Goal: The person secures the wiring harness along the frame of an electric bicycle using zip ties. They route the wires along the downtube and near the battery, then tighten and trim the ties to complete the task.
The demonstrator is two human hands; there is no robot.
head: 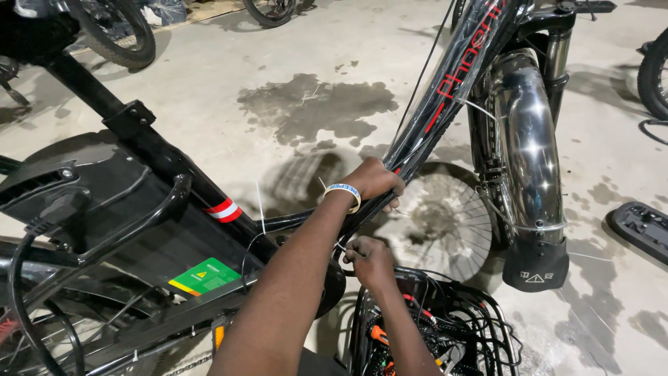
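A grey concrete floor (292,63), blotched with dark wet stains, is seen beneath a black bicycle whose plastic-wrapped frame tube (445,83) slants upward beside a glossy chrome mudguard (532,150). The tube's lower end is gripped by the left hand (372,179), a pale wristband (346,193) circling its wrist. A thin white zip tie (342,246) is pinched by the right hand (369,259), just above a black wire basket (480,313).
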